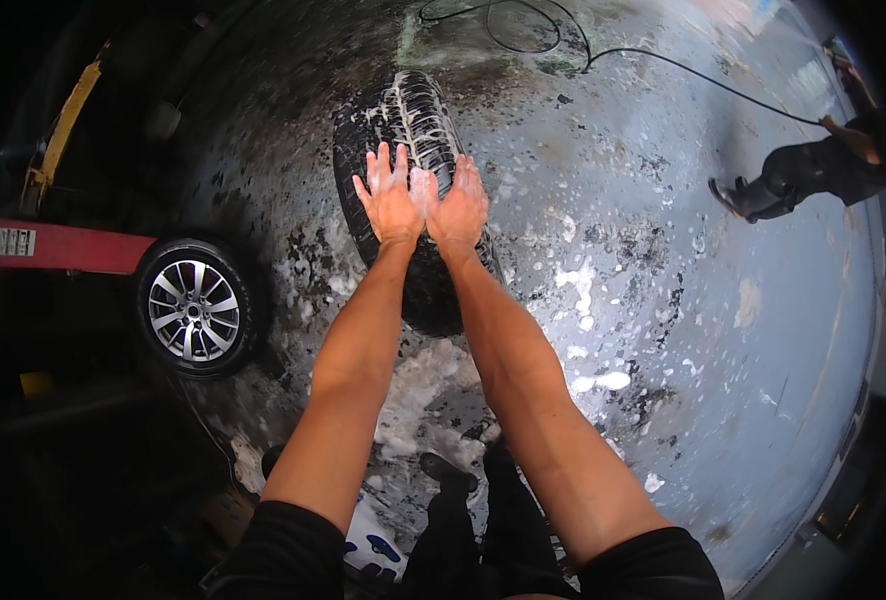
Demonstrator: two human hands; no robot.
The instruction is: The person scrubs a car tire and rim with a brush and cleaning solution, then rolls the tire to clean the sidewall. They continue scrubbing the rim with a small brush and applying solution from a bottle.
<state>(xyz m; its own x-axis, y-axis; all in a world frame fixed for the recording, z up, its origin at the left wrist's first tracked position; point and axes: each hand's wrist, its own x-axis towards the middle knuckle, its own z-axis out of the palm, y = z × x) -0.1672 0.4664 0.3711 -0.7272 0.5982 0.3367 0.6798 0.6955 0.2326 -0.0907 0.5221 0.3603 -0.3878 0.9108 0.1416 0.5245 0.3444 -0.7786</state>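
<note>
Head view. From my remote seat I count: one lathered tyre (433,112); one left hand (394,208); one right hand (460,208); one spoked wheel (196,310) with its tyre; one red beam (83,248); one black hose (698,68); one other person (825,170).

Lathered tyre: stands on the floor (723,310), well in from the floor's right edge. White foam (409,112) streaks the tread. It lies directly beneath both hands, its far part showing past the fingertips, its near part between my forearms. Long axis near to far, far end slightly left; left sidewall visible.

Hands: both flat on the tread, side by side, fingers extended, gripping nothing.

Spoked wheel: left of the lathered tyre, well apart, at the red beam's end.

Black hose: loops beyond the lathered tyre, then runs to the other person, near the floor's right edge.
</note>
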